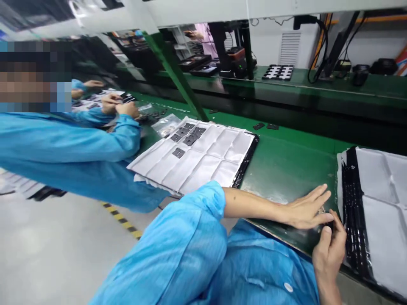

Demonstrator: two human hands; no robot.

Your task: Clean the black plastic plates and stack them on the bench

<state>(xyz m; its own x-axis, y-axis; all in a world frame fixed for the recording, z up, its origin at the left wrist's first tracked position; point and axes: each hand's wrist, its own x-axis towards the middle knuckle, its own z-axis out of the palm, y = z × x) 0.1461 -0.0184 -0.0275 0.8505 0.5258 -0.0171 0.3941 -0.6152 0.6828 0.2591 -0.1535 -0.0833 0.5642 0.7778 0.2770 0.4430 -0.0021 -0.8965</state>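
My left hand [307, 210] lies stretched over the green bench top [282, 165], palm down, with its fingers spread. A little pile of small shiny metal pieces [321, 210] shows beside its fingers, partly covered. At the bench edge my right hand [330, 248] is curled, thumb and fingers bent round a small dark thing that I cannot make out. The fingertips of both hands nearly meet. Just right of them is a stack of white divided sheets [381, 182] with black edges.
Left of my arm lies another white divided sheet [206, 161] bearing several dark flat parts [193, 135]. A clear plastic bag [167, 126] touches its far corner. Two dark parts [272, 126] lie farther back. A co-worker in blue [63, 140] handles parts at left. A green post [178, 78] rises from the bench.
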